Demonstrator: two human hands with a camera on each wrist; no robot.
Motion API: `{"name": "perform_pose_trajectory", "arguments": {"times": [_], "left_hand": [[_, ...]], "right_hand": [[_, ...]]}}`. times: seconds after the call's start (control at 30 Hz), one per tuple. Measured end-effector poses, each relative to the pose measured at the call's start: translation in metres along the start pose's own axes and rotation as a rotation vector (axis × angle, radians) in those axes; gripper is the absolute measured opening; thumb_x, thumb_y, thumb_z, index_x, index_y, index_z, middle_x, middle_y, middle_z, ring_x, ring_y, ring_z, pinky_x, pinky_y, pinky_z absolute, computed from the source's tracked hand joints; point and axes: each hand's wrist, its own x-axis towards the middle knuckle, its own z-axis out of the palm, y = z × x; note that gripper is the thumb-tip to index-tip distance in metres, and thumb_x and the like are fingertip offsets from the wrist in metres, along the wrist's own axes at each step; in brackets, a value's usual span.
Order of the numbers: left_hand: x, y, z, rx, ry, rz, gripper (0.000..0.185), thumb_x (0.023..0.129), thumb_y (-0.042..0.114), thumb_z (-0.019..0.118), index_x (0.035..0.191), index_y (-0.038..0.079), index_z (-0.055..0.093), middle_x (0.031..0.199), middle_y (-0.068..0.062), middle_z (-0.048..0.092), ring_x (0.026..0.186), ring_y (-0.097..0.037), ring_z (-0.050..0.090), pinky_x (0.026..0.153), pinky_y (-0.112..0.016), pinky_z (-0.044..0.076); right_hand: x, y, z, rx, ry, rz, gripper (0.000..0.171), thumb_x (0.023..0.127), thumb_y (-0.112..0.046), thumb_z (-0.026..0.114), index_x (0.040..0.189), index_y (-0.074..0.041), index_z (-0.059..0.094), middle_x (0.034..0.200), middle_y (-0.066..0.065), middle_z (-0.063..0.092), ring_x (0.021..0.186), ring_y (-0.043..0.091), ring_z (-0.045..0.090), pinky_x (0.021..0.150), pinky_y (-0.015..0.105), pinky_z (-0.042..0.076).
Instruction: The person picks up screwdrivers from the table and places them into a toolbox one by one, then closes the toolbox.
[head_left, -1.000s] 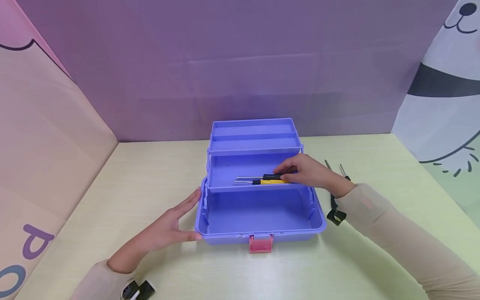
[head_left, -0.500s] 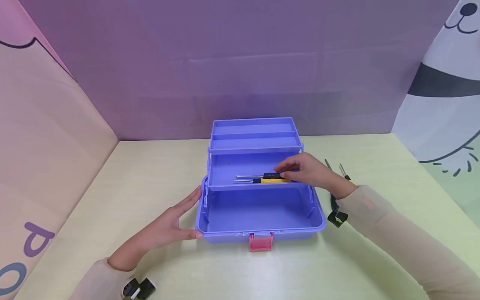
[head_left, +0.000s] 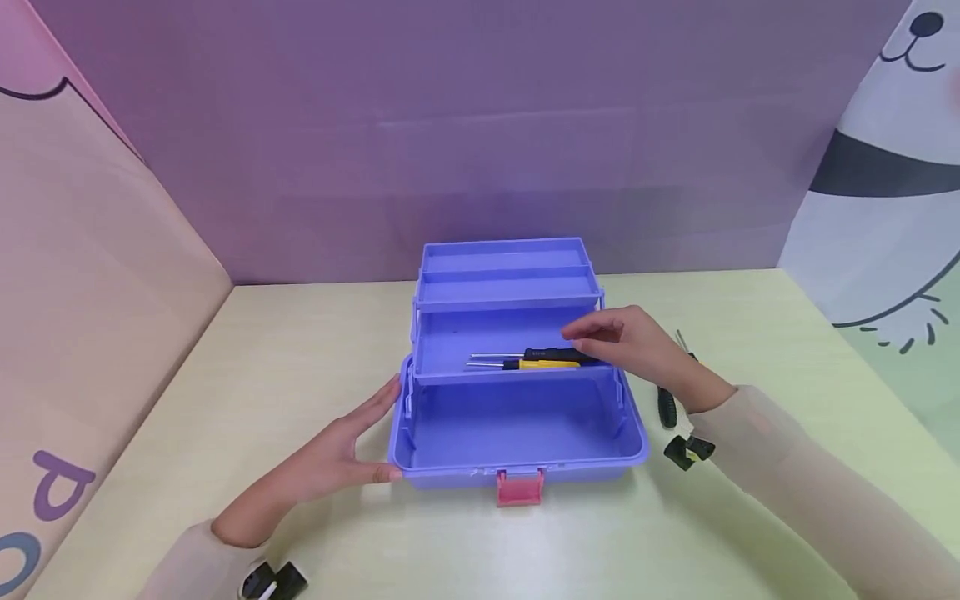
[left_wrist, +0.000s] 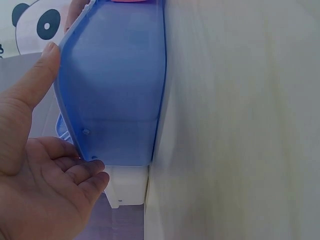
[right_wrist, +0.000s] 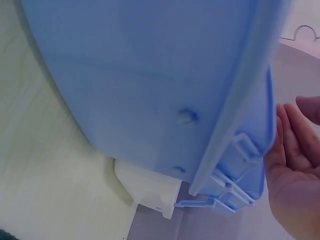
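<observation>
Since the earlier frames the right hand [head_left: 633, 342] has been lifted off the black-handled screwdriver [head_left: 551, 354] and drawn slightly to the right; it is now held just above the handle ends with fingers loosely extended and nothing gripped, whereas a second ago the handle was pinched; the two screwdrivers, the black one and the yellow-handled screwdriver [head_left: 540, 364], are left lying side by side in the middle tray [head_left: 450, 337] of the blue toolbox [head_left: 517, 417], shafts pointing left; the left hand [head_left: 341, 454] has stayed flat against the box's left front corner, fingers straight, thumb at the front wall, gripping nothing. From the head view the tiered trays, the pink latch [head_left: 519, 487] and a further screwdriver [head_left: 667, 408] on the table [head_left: 300, 350] beside the right wrist are seen; these are not seen by the wrist cameras; in the left wrist view only the smooth, slightly translucent side wall [left_wrist: 115, 85] is shown with the thumb laid along its edge and the open palm [left_wrist: 45, 195] beside it; in the right wrist view the curved outer wall [right_wrist: 150, 75], its moulded hinge pins and ribbed arms, and the open palm [right_wrist: 295, 175] well clear of the plastic are shown. The box is glossy moulded plastic with rounded corners; the table is pale, matt wood grain.
</observation>
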Motion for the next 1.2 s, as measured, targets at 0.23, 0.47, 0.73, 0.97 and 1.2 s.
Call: {"name": "perform_pose_trajectory", "arguments": {"times": [0.23, 0.47, 0.73, 0.97, 1.2], "left_hand": [[-0.002, 0.000, 0.001, -0.008, -0.002, 0.005, 0.097, 0.078, 0.025, 0.077, 0.151, 0.006, 0.015, 0.157, -0.012, 0.010, 0.142, -0.037, 0.011, 0.107, -0.016, 0.014], [-0.001, 0.002, 0.000, -0.005, 0.003, 0.005, 0.098, 0.078, 0.024, 0.078, 0.150, 0.005, 0.016, 0.158, -0.011, 0.010, 0.142, -0.036, 0.011, 0.107, -0.015, 0.015], [-0.005, 0.002, 0.001, -0.004, 0.004, -0.003, 0.098, 0.077, 0.025, 0.078, 0.150, 0.005, 0.016, 0.157, -0.012, 0.010, 0.142, -0.037, 0.012, 0.106, -0.015, 0.015], [-0.004, 0.003, 0.001, 0.009, 0.004, -0.006, 0.098, 0.077, 0.026, 0.078, 0.150, 0.004, 0.016, 0.157, -0.014, 0.011, 0.142, -0.037, 0.013, 0.109, -0.025, 0.017], [-0.003, 0.003, 0.001, -0.003, 0.007, -0.001, 0.098, 0.077, 0.025, 0.078, 0.150, 0.003, 0.016, 0.157, -0.014, 0.011, 0.142, -0.037, 0.012, 0.107, -0.018, 0.015]], "right_hand": [[-0.018, -0.005, 0.000, 0.027, 0.055, 0.054, 0.025, 0.091, -0.010, 0.061, 0.115, 0.000, 0.065, 0.115, 0.018, 0.065, 0.101, 0.025, 0.065, 0.082, 0.025, 0.053], [-0.032, -0.008, -0.008, 0.075, 0.123, 0.071, 0.028, 0.092, -0.016, 0.061, 0.117, -0.002, 0.064, 0.117, 0.017, 0.064, 0.101, 0.021, 0.065, 0.083, 0.019, 0.051], [-0.046, 0.000, -0.012, 0.067, 0.220, 0.032, 0.029, 0.092, -0.015, 0.062, 0.115, 0.001, 0.063, 0.111, 0.007, 0.067, 0.096, 0.007, 0.066, 0.081, 0.016, 0.051], [-0.061, 0.008, -0.016, 0.109, 0.319, -0.024, 0.031, 0.091, -0.014, 0.063, 0.117, 0.003, 0.061, 0.101, -0.017, 0.066, 0.091, 0.001, 0.064, 0.077, 0.013, 0.050], [-0.071, 0.022, -0.019, 0.275, 0.430, -0.032, 0.025, 0.090, -0.003, 0.062, 0.114, 0.002, 0.064, 0.099, -0.013, 0.069, 0.089, 0.001, 0.064, 0.078, 0.011, 0.049]]}}
